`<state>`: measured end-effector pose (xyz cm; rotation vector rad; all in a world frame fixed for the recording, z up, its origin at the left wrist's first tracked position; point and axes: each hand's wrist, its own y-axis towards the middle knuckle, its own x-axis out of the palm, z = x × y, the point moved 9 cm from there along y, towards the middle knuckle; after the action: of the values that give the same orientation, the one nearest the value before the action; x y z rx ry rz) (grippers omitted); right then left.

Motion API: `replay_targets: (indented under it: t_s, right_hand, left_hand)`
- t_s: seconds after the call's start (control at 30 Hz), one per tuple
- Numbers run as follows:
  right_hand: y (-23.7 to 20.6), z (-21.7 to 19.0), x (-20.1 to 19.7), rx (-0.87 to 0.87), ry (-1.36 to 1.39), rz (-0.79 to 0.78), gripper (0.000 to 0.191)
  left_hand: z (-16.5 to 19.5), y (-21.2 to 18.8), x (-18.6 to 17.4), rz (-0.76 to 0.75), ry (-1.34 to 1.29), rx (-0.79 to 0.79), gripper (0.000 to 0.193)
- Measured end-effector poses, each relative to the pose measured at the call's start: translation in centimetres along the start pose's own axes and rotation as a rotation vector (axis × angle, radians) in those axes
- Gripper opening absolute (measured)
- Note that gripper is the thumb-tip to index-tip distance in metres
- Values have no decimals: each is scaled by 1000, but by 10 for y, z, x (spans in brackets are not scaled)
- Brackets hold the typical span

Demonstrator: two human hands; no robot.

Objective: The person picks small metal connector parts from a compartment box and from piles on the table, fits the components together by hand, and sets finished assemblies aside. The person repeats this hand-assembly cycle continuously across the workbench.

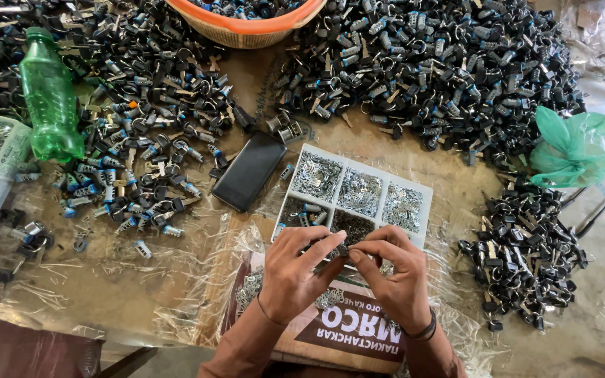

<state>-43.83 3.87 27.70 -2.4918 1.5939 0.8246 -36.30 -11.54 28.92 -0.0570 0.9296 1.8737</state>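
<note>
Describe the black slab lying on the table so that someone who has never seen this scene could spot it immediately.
Start at the white compartment tray of small metal parts, just beyond the left hand and right hand. Directly left of it lies a black phone, face-down and tilted. Among heaps of small keys and lock cylinders, it is the only large, flat, smooth rectangle.

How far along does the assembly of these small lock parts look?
Done, apparently: a pile of black keyed parts sits apart at right. In hand: the left hand and right hand pinch one small piece together over the white compartment tray. Left: large heaps of dark lock cylinders remain.
</note>
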Motion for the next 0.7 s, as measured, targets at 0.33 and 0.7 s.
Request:
replay_targets:
  t_s: [0.33,0.7]
  right_hand:
    - [4,8,4,77,-65,-42,12]
    - [2,9,7,47,70,-50,8]
  left_hand:
    - [4,0,-2,-17,14,19,45]
    - [6,1,-5,4,36,27,43]
